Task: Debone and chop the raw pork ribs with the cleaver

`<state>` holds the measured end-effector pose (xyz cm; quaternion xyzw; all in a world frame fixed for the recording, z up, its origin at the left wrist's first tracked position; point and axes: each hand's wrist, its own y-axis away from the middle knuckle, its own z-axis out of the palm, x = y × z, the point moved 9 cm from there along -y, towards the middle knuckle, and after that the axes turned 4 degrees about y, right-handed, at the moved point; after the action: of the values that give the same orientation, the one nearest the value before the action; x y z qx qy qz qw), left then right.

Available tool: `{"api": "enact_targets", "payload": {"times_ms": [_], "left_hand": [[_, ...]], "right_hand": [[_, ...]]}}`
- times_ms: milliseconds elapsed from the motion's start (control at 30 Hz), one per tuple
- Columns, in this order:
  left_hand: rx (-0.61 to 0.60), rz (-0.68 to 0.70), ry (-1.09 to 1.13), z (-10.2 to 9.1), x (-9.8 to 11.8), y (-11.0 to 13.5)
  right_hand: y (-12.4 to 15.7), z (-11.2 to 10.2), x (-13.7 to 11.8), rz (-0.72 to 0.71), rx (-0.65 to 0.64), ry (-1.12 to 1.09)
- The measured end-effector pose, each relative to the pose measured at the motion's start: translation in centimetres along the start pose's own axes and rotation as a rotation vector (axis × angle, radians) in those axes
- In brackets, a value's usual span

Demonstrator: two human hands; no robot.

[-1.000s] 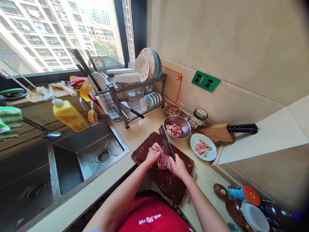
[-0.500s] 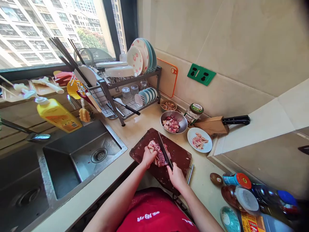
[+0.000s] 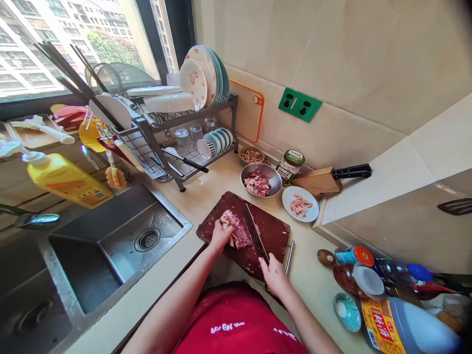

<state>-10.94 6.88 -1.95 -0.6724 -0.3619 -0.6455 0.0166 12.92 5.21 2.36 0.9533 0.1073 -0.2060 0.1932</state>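
A chunk of raw red meat (image 3: 240, 233) lies on the dark brown cutting board (image 3: 230, 204). My left hand (image 3: 221, 235) grips its left end, fingers closed on it. In my right hand (image 3: 275, 275) is a knife (image 3: 255, 231) with a broad dark blade, held by its handle just right of the meat. The blade slants across the board and hides what lies directly under it. Behind the board, a metal bowl (image 3: 278, 186) holds cut pieces of red meat, and a white plate (image 3: 312, 211) carries paler pieces.
The sink (image 3: 118, 268) is to the left. A dish rack (image 3: 155, 147) with plates and bowls stands behind. A small bowl (image 3: 242, 156), a lidded jar (image 3: 290, 167) and a knife block (image 3: 320, 180) line the wall. Several bottles and a kiwi (image 3: 326, 257) sit at right.
The knife has shifted right, off the meat, and a gap now shows between blade and chunk. My left hand still grips the meat. The whole view has turned slightly.
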Motion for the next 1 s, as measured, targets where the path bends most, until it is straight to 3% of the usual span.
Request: {"api": "enact_targets", "payload": {"times_ms": [167, 233, 333, 400, 467, 533, 600, 667, 767, 900, 1000], "left_hand": [[-0.111, 0.042, -0.030, -3.8, 1.7, -2.5], [-0.142, 0.119, -0.192, -5.2, 3.2, -3.6], [-0.055, 0.375, -0.568, -5.6, 6.9, -3.9], [-0.050, 0.628, -0.769, -3.0, 9.5, -2.6], [-0.186, 0.866, -0.901, 1.7, 10.5, -0.6], [-0.382, 1.003, -1.020, 6.6, 9.8, 1.1], [-0.513, 1.056, -1.133, 10.2, 8.5, 1.9], [-0.571, 1.067, -1.225, 12.4, 7.6, 2.0], [-0.622, 0.971, -1.256, 13.4, 7.3, 1.3], [-0.679, 0.585, -1.137, 11.9, 6.7, 0.2], [-0.745, 0.381, -1.085, 10.7, 5.4, 1.0]], "right_hand": [[0.9, -1.2, 2.4, -0.024, -0.042, 0.070], [2.1, -2.2, 3.3, -0.035, -0.030, 0.071], [3.7, -3.5, 4.5, -0.039, 0.010, -0.032], [4.7, -4.4, 5.5, 0.000, 0.062, -0.136], [5.6, -4.6, 6.7, 0.074, 0.090, -0.229], [6.4, -4.2, 7.9, 0.156, 0.084, -0.298], [7.2, -3.4, 8.8, 0.213, 0.058, -0.351], [8.0, -2.5, 9.4, 0.251, 0.044, -0.394], [8.8, -1.4, 10.1, 0.286, 0.054, -0.453], [8.7, -0.4, 10.3, 0.297, 0.059, -0.510], [7.9, -0.4, 9.9, 0.268, 0.026, -0.523]]}}
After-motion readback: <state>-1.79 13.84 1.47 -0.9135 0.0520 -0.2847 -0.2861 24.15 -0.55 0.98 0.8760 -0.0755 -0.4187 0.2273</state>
